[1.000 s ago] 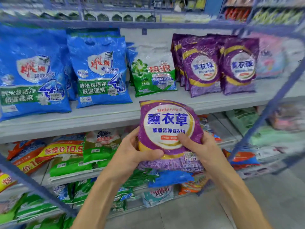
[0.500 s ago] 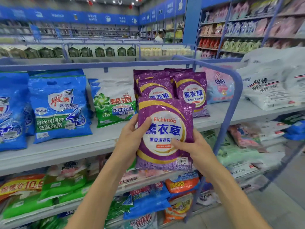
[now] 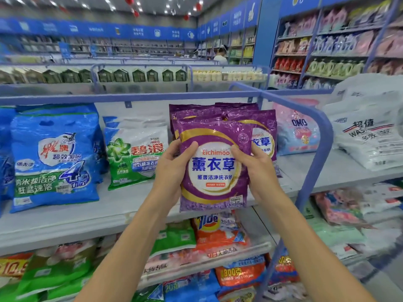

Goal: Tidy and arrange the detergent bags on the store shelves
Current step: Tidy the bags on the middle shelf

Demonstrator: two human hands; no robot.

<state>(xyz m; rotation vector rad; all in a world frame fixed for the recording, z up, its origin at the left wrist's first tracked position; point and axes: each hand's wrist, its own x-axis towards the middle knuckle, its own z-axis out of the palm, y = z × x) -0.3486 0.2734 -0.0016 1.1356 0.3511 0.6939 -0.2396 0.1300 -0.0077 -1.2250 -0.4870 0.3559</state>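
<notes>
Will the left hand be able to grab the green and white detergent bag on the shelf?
Probably yes, once freed: the left hand grips the purple plastic detergent bag with the right hand, but the green and white detergent bag stands right beside it, nothing between.

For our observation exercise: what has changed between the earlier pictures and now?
The purple bag rose and moved toward the matching purple bags on the shelf, now overlapping them. The left hand and right hand still grip its sides. Nothing on the shelf moved.
</notes>
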